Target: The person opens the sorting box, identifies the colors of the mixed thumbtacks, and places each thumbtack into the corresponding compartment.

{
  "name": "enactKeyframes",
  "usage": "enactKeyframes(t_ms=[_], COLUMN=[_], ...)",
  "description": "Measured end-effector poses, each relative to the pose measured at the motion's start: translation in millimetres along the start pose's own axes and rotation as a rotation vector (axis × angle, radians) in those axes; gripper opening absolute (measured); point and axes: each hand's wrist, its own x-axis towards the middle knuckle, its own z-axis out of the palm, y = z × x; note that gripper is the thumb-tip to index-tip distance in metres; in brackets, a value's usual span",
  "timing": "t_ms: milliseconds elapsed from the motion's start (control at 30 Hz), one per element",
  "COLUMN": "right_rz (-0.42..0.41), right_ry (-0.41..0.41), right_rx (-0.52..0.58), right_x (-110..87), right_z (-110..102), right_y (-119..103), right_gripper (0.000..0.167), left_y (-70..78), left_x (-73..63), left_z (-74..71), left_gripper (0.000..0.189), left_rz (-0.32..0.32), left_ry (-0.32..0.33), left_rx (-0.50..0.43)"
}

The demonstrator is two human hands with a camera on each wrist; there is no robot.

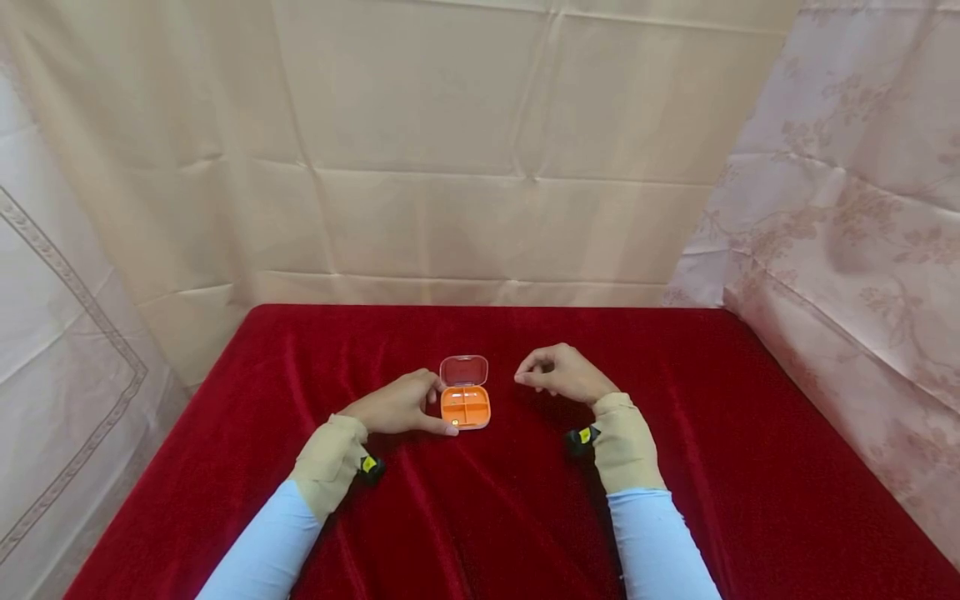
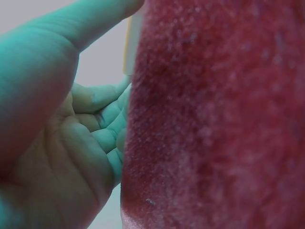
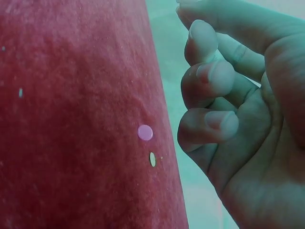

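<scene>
An orange pill box [image 1: 466,408] with a divided tray lies on the red cloth, its clear lid [image 1: 464,371] raised at the back. In its front-left compartment sits a tiny gold-coloured piece; small pale bits show in the back-left one. My left hand [image 1: 408,404] holds the box from the left, thumb at the near corner, fingers at the far side. Right of the box, my right hand [image 1: 566,372] hovers with fingers curled, thumb and index tips together; nothing is discernible between them. Below it in the right wrist view lie a pink thumbtack [image 3: 145,132] and a gold-coloured thumbtack [image 3: 152,159].
Red velvet cloth [image 1: 465,517] covers the table. A beige curtain [image 1: 480,167] hangs behind, with patterned cloth [image 1: 862,208] at the right and white cloth [image 1: 60,333] at the left. Small pale specks dot the cloth in the right wrist view.
</scene>
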Motion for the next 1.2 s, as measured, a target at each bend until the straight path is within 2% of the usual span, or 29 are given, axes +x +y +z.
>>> enactKeyframes(t_ms=[700,1033,1200], right_rz=[0.039,0.043,0.062], right_ry=[0.083,0.100,0.139], right_rx=[-0.033,-0.056,-0.080], right_x=[-12.4,-15.8,-18.3], right_z=[-19,-24,-28], right_y=[17,23,29], right_gripper=[0.010,0.009,0.009], left_y=[-1.3,-1.4,-1.8], left_x=[-0.7,-0.4,0.1], left_z=[-0.1,-0.7,-0.6], left_gripper=[0.062,0.061,0.060], left_rz=[0.008,-0.017,-0.017], left_ry=[0.009,-0.009,-0.009], left_rx=[-0.007,-0.005,-0.007])
